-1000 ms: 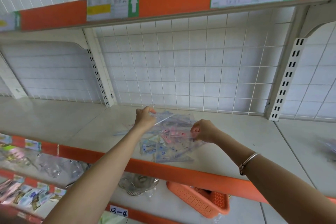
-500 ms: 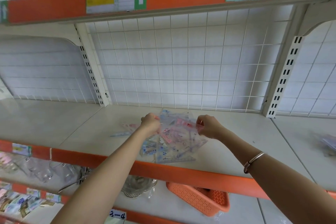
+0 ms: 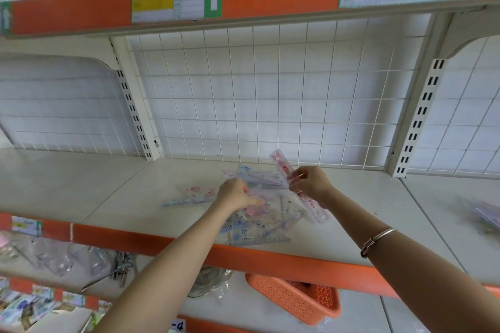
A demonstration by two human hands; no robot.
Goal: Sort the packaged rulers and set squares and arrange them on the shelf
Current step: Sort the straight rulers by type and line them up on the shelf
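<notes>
A loose heap of clear-packaged rulers and set squares (image 3: 259, 222) lies in the middle of the white shelf (image 3: 108, 197). My right hand (image 3: 311, 182) grips a pink packaged ruler (image 3: 284, 166) and holds it slanted above the heap's right side. My left hand (image 3: 235, 193) rests on the heap's left part, fingers curled over a clear package there. One more ruler package (image 3: 189, 196) lies flat to the left of the heap.
A wire grid backs the shelf, with slotted uprights (image 3: 135, 113) on both sides. More packages (image 3: 487, 216) lie at the far right. Below stand an orange basket (image 3: 295, 297), a glass dish (image 3: 208, 281) and clear wrapped goods (image 3: 54, 257).
My right hand has lifted the pink ruler out of the heap and tilted it up to the right. My left hand has dropped onto the heap.
</notes>
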